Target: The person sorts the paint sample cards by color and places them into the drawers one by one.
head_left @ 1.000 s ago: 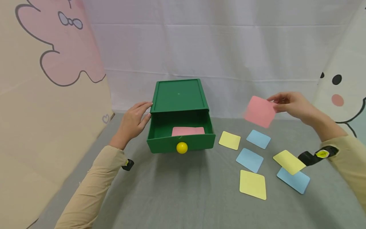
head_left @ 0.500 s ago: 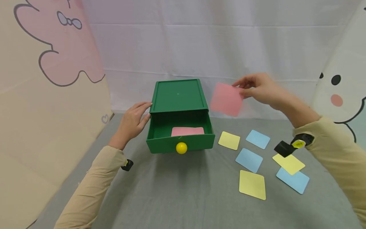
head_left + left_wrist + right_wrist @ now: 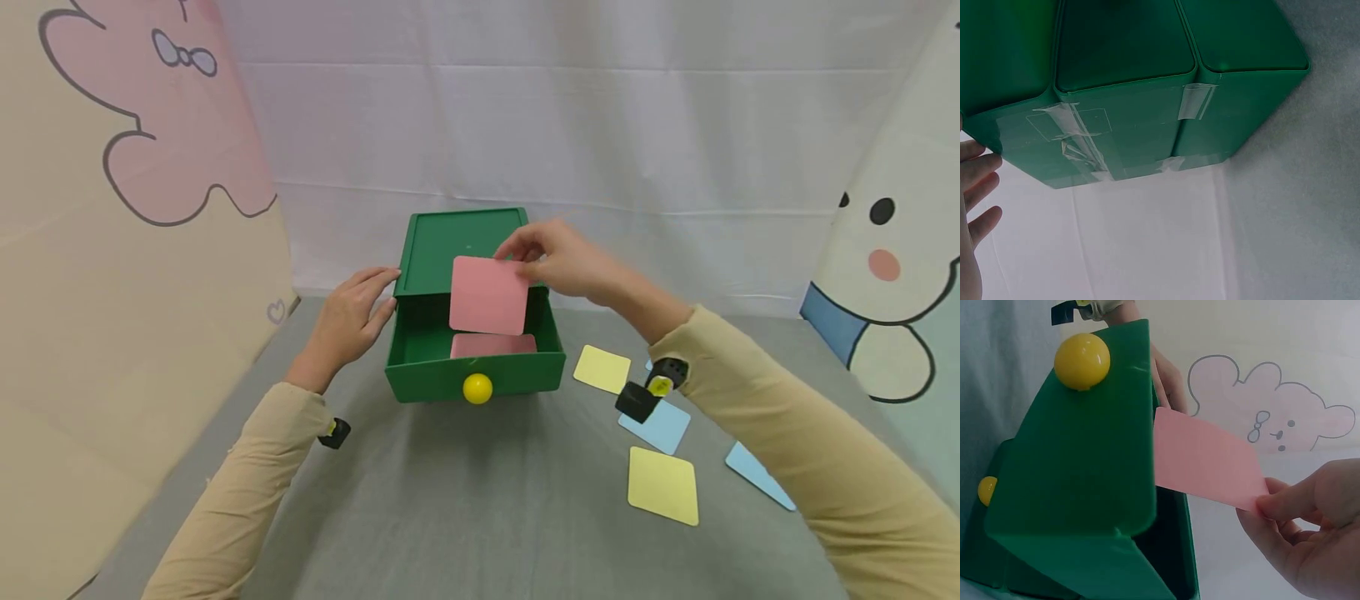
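A green drawer unit has its top drawer pulled out, with a yellow ball knob on the front. Inside that drawer lies a pink card. My right hand pinches another pink card by its upper right corner, holding it above the drawer opening. The right wrist view shows thumb and fingers on the held card's edge. With fingers extended, my left hand rests against the unit's left side. The left wrist view catches only part of this hand.
Right of the unit lie yellow cards and blue cards on the grey cloth; my right forearm covers some. A second yellow knob shows on a lower drawer. A white curtain hangs behind.
My right hand has carried the pink card leftward from above the loose cards to over the open drawer. My left hand and the drawer unit have stayed put.
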`<state>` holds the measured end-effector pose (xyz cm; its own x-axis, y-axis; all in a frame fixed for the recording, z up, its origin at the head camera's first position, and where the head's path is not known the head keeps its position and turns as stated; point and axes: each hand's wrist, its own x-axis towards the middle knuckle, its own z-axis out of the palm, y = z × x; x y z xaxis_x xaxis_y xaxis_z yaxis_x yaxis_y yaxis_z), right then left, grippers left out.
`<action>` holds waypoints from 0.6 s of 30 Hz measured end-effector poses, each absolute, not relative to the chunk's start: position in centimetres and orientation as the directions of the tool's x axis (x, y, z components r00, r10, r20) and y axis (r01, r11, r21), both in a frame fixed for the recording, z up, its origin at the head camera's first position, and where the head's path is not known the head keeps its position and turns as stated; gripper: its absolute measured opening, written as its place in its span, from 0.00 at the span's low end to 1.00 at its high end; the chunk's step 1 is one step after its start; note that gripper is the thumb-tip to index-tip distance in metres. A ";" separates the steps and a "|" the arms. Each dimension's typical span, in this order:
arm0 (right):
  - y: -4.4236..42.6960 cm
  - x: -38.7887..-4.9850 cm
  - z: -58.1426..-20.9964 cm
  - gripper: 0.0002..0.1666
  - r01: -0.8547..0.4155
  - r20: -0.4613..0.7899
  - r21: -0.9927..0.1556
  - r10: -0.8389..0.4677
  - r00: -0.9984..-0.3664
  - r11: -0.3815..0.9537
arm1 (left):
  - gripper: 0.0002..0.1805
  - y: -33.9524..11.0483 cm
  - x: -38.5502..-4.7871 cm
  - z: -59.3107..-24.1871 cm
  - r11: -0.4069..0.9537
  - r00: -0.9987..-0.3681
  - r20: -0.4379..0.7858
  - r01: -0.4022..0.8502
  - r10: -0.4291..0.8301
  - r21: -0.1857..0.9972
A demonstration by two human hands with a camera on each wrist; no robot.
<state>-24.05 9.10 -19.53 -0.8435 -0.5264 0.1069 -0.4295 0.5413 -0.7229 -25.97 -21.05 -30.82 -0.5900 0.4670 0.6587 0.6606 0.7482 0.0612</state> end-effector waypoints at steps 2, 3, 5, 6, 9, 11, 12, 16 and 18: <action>8.2 -24.2 -20.0 0.16 -0.413 0.087 -0.734 -0.528 -0.845 0.540 | 0.22 -21.1 -26.0 -30.8 0.750 -0.591 0.659 0.659 0.465 0.063; 7.8 -24.2 -20.2 0.16 -0.405 0.079 -0.739 -0.528 -0.846 0.538 | 0.22 -21.1 -25.9 -30.9 0.750 -0.592 0.659 0.659 0.464 0.063; 7.2 -24.3 -20.7 0.16 -0.392 0.064 -0.745 -0.528 -0.847 0.539 | 0.22 -21.1 -25.9 -30.9 0.750 -0.593 0.659 0.658 0.463 0.064; 6.9 -24.3 -20.9 0.16 -0.389 0.058 -0.750 -0.532 -0.844 0.535 | 0.22 -21.1 -25.9 -30.8 0.751 -0.593 0.659 0.657 0.462 0.065; 6.1 -24.2 -21.6 0.16 -0.388 0.047 -0.754 -0.547 -0.836 0.530 | 0.22 -21.1 -25.9 -30.8 0.748 -0.591 0.661 0.660 0.462 0.068; 5.7 -24.1 -22.0 0.16 -0.389 0.038 -0.760 -0.561 -0.827 0.521 | 0.22 -21.1 -25.9 -30.8 0.745 -0.588 0.664 0.664 0.463 0.068; 5.5 -24.0 -22.1 0.16 -0.388 0.036 -0.765 -0.568 -0.822 0.514 | 0.22 -21.1 -25.9 -30.8 0.743 -0.585 0.665 0.666 0.464 0.068; 4.8 -23.7 -22.8 0.17 -0.389 0.034 -0.778 -0.585 -0.810 0.493 | 0.22 -21.1 -25.9 -30.8 0.738 -0.578 0.670 0.672 0.466 0.067; 4.5 -23.6 -23.1 0.16 -0.395 0.038 -0.777 -0.590 -0.806 0.490 | 0.22 -21.1 -25.9 -30.8 0.738 -0.578 0.671 0.671 0.464 0.068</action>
<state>-23.58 4.53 -23.07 -0.8064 -0.5902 0.0377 -0.3949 0.4899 -0.7772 -25.93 -21.06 -30.83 -0.5784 0.4644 0.6706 0.6711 0.7382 0.0676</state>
